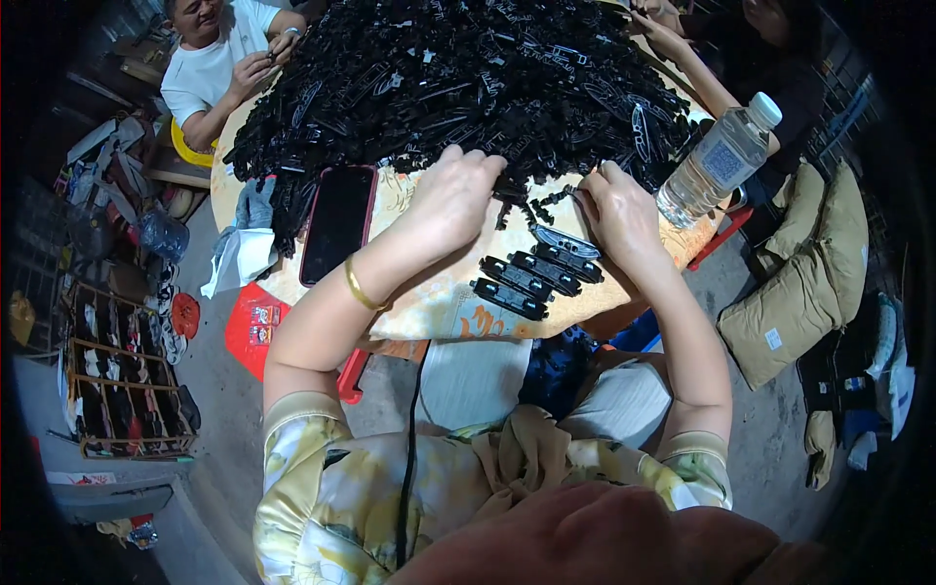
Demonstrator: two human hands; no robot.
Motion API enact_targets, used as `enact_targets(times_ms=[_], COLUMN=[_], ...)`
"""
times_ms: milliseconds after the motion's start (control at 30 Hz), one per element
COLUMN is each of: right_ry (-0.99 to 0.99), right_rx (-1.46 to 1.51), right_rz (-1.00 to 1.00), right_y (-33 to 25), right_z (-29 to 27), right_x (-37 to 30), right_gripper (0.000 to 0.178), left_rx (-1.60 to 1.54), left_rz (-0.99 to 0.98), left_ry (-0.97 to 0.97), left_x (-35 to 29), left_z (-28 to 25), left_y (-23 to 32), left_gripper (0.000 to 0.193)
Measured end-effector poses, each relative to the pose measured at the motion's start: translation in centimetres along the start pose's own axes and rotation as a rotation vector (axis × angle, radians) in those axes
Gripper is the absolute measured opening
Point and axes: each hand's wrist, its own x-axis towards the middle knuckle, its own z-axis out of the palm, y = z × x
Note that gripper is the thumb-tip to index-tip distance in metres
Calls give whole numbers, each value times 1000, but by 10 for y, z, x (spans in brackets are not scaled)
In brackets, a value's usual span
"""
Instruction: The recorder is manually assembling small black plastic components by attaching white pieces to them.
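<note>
My left hand [456,203] rests at the near edge of a big heap of black plastic parts [458,88], its fingers curled in; whatever they hold is hidden. Across from it, my right hand [621,213] has thumb and fingertips pinched together on a small black plastic part [559,196]. Between the hands, more small black bits lie on the patterned tablecloth [429,302]. Just below them, several flat, long black pieces [515,285] lie side by side in slanting rows. A pointed oval black piece with a pale outline [565,241] lies at their far end, near my right wrist.
A phone in a red-edged case [338,224] lies left of my left forearm. Beside my right hand stands a clear bottle [717,161]. White paper [241,261] hangs over the left edge. Two people handle things across the table. Stuffed khaki sacks [795,302] lie right.
</note>
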Motion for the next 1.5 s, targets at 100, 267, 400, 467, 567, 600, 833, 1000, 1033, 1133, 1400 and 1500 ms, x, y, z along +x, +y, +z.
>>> enact_targets(times_ms=[100, 267, 400, 467, 567, 600, 833, 1000, 1033, 1133, 1400, 1500], right_ry=[101, -32, 11, 54, 128, 122, 202, 302, 352, 392, 359, 348], right_rx=[131, 501, 723, 766, 842, 920, 845, 675, 612, 495, 266, 266], right_rz=[-79, 146, 241, 237, 215, 236, 58, -74, -146, -242, -310, -316], right_y=[0, -12, -12, -16, -25, -30, -39, -40, -39, -40, -43, -42], right_z=[-8, -22, -25, -25, -19, -17, -19, -25, -25, -26, -28, -28], right_x=[3, 2, 5, 6, 7, 6, 6, 6, 7, 8, 5, 5], right_gripper=[11, 19, 19, 18, 16, 16, 9, 14, 16, 20, 28, 28], left_rx=[56, 17, -283, -763, -1603, -1680, -1663, -1633, -1645, -1679, -1739, -1757], left_rz=[25, 39, -40, -274, -469, -419, -447, -434, -379, -316, -343, -348], left_ry=[-17, -13, 162, 35, -165, -245, -223, -161, -129, -92, -68, -50], left_x=[-1, 2, 5, 9, 8, 8, 2, 1, 1, 0, 1, -1], left_z=[3, 3, 4, 9, 5, 4, 10, 12, 15, 20, 16, 17], left_y=[-9, -2, -2, -6, -1, 3, 17, 20, 20, 20, 23, 22], left_gripper=[28, 28, 25, 28, 42, 51, 36, 31, 31, 31, 37, 37])
